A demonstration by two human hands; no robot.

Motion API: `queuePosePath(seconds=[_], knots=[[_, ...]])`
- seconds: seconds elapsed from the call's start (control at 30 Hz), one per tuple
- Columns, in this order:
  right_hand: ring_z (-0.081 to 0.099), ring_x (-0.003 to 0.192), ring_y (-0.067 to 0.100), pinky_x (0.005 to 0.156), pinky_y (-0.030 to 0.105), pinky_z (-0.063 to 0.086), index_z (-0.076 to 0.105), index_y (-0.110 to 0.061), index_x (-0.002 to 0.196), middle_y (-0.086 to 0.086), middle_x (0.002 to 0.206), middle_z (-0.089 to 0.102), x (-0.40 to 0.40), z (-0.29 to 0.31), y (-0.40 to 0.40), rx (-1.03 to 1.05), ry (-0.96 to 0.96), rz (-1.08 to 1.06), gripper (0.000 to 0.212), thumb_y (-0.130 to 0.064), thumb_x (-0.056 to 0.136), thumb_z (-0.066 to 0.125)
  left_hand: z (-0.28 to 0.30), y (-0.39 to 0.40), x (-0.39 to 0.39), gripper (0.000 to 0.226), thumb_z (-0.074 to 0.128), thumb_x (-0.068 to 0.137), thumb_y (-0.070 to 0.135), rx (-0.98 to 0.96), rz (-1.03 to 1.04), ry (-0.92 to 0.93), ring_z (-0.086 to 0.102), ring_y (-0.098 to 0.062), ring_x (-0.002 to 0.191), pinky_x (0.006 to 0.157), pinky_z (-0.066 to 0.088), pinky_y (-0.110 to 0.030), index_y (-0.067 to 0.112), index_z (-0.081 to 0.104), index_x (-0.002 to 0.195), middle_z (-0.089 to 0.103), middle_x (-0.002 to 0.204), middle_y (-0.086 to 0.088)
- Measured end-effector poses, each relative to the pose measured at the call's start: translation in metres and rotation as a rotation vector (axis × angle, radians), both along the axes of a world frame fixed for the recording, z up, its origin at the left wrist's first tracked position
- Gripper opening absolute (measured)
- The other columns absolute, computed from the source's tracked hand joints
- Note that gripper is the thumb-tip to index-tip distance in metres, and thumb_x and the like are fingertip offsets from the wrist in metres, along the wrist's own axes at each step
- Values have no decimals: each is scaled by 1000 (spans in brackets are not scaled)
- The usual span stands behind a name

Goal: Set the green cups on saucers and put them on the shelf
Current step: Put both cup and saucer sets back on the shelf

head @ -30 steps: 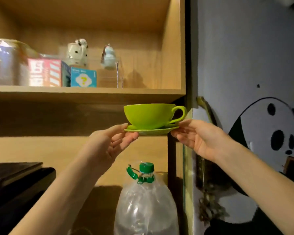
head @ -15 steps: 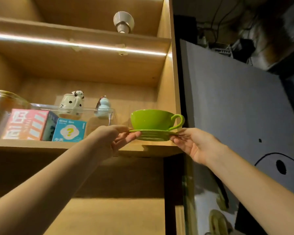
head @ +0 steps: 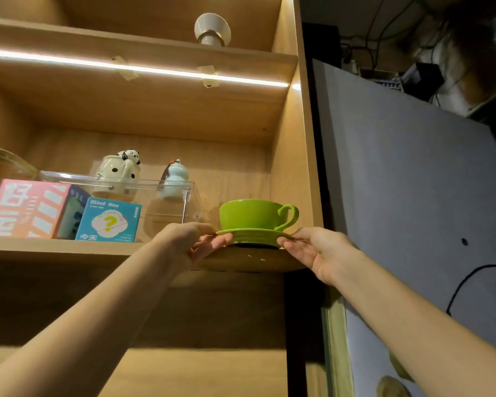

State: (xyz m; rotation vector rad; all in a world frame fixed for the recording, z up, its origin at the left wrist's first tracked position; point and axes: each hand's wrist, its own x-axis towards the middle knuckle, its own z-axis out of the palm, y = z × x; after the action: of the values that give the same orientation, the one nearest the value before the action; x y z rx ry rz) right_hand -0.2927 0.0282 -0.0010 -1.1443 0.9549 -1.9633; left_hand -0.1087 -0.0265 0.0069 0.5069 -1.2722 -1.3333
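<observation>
A bright green cup with its handle to the right stands on a green saucer. The saucer rests at the right front end of the wooden shelf, close to the cabinet's side wall. My left hand pinches the saucer's left rim. On the other side my right hand grips the right rim, thumb on top and fingers underneath. Only this one cup and saucer are in view.
Left of the cup on the same shelf stand a clear plastic box, a blue "Blind Box" carton and a pink carton. Two small ceramic figures sit on the clear box. A grey panel stands to the right.
Both hands lifted the cup and saucer from below the shelf up to it and onto its right front end. My view tilted upward.
</observation>
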Motion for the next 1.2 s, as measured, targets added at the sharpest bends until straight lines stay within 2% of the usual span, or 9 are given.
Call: queuePosePath(seconds=[0.23, 0.37, 0.43, 0.53, 0.63, 0.7, 0.83, 1.0, 1.2], knots=[[68, 55, 24, 44, 24, 55, 52, 11, 110, 24, 88, 65, 7, 0, 2, 46, 26, -70, 22, -1, 93, 45, -2, 4, -11, 15, 54, 85, -3, -132, 154, -98, 60, -20, 31, 32, 50, -22, -12, 56, 73, 60, 36, -16], [55, 25, 13, 27, 17, 44, 53, 10, 115, 18, 75, 64, 14, -7, 0, 24, 89, -187, 30, -10, 96, 42, -9, 2, -14, 23, 56, 87, 7, -256, 238, -105, 62, -17, 34, 35, 51, -20, -13, 60, 75, 63, 43, -15], [53, 25, 9, 28, 16, 43, 58, 7, 107, 13, 62, 60, 12, -15, -1, -24, 150, -308, 27, -13, 94, 46, -21, -1, -18, 24, 53, 90, 13, -517, 462, -154, 66, -16, 43, 45, 57, -25, -8, 63, 85, 67, 57, -15], [65, 56, 9, 51, 19, 55, 59, -7, 116, 6, 77, 67, 7, -38, 7, -347, 490, -666, 29, -15, 95, 41, -54, -1, -19, 25, 48, 89, 21, -1063, 1061, -323, 69, -18, 66, 62, 56, -30, 7, 65, 101, 73, 84, -10], [50, 115, 6, 98, 21, 41, 45, -19, 134, -3, 129, 56, 8, -61, 11, -457, 903, -808, 39, -17, 96, 37, -78, -4, -24, 60, 42, 77, 32, -1316, 1208, -664, 52, -26, 122, 100, 36, -31, 9, 45, 133, 55, 134, -12], [25, 137, 4, 114, 22, 20, 28, -22, 143, -7, 149, 34, 8, -67, 1, -355, 1044, -780, 46, -25, 97, 34, -84, -11, -29, 77, 40, 73, 37, -1336, 1207, -848, 27, -29, 139, 110, 14, -36, 5, 26, 142, 33, 148, -15], [-1, 144, 6, 117, 29, -1, 6, -26, 147, -12, 157, 10, 4, -69, -13, -216, 1186, -848, 57, -39, 96, 28, -86, -18, -35, 82, 40, 71, 39, -1308, 1292, -932, 23, -31, 139, 109, 11, -41, 3, 21, 142, 27, 149, -16], [3, 145, 7, 110, 25, -9, 9, -26, 147, -10, 157, 13, 2, -67, -20, -206, 1257, -972, 61, -46, 90, 15, -87, -32, -33, 84, 40, 71, 45, -1298, 1333, -1031, 16, -25, 142, 109, 12, -42, 5, 20, 143, 28, 149, -13], [9, 144, 10, 115, 28, -4, 13, -24, 147, -7, 156, 18, 3, -66, -20, -188, 1260, -989, 54, -37, 96, 27, -90, -33, -34, 85, 39, 71, 47, -1291, 1308, -1027, 13, -20, 141, 111, 4, -36, 7, 19, 144, 24, 151, -11]])
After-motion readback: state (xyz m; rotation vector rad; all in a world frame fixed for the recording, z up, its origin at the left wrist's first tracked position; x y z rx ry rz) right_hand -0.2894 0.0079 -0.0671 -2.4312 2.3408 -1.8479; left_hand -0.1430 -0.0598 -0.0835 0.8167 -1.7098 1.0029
